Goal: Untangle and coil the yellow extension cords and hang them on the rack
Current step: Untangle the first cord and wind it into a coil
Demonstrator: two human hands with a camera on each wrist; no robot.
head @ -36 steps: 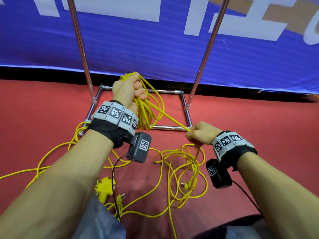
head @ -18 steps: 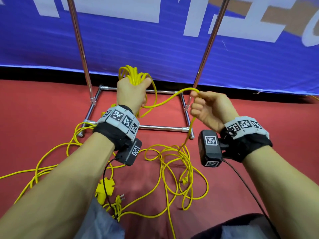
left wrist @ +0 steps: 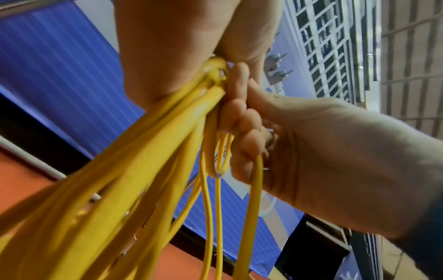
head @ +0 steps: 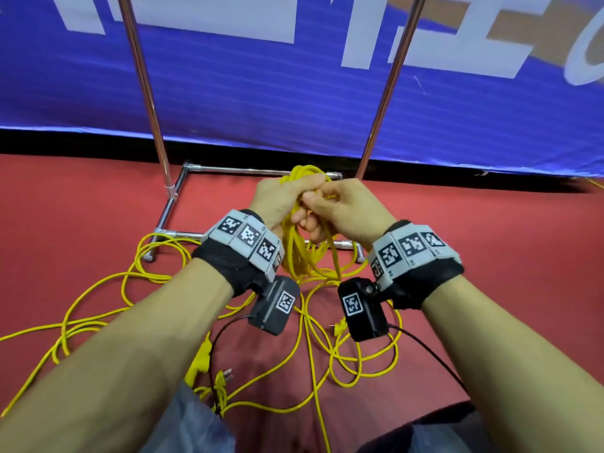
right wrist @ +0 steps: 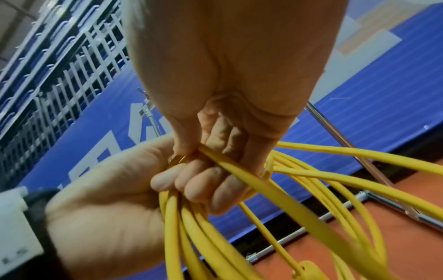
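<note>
My left hand [head: 291,194] grips the top of a coil of yellow extension cord [head: 302,253], whose loops hang below the fist. My right hand [head: 315,207] meets it from the right and pinches one yellow strand against the coil. In the left wrist view the bundled loops [left wrist: 155,151] run down from my left palm [left wrist: 187,47], with the right hand's fingers [left wrist: 239,123] curled beside them. The right wrist view shows the strand [right wrist: 263,189] between thumb and fingers, and the left hand's fingers [right wrist: 191,185] wrapped round the loops. The chrome rack [head: 143,76] stands just behind.
Loose yellow cord [head: 157,279] sprawls tangled over the red floor to the left and below my hands [head: 362,358]. A yellow socket [head: 201,358] and plugs [head: 225,377] lie near my knees. The rack's base frame [head: 173,197] rests on the floor before a blue banner [head: 261,93].
My right hand lifted a strand from low on the right and carried it up and left to the coil. My left hand came down slightly with the coil.
</note>
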